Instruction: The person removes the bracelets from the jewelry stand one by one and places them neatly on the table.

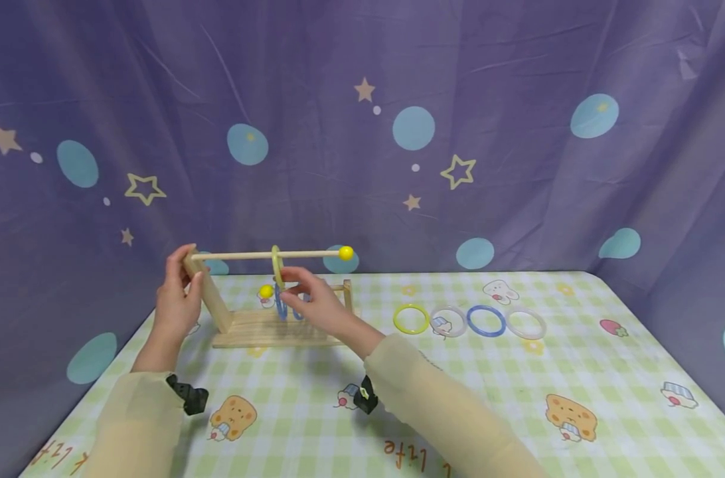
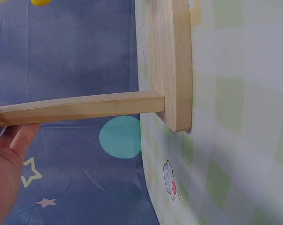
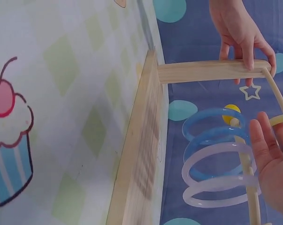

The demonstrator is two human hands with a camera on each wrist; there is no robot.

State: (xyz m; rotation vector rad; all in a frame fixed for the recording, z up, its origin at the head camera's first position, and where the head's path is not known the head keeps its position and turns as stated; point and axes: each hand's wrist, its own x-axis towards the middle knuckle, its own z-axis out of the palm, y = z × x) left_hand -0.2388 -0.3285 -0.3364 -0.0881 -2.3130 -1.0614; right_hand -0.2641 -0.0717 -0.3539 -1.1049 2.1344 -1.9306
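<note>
A wooden ring stand has a tall post at its left end. My left hand grips the top of this post, fingers behind it and thumb in front. From there an upper rod runs right to a yellow ball tip. A yellow ring hangs on that rod near its middle, and my right hand pinches its lower side. Below, blue rings and pale clear rings hang on a lower rod with its own yellow ball.
Right of the stand, a yellow ring, a clear ring, a blue ring and another clear ring lie in a row on the checked tablecloth. A purple curtain hangs behind the table.
</note>
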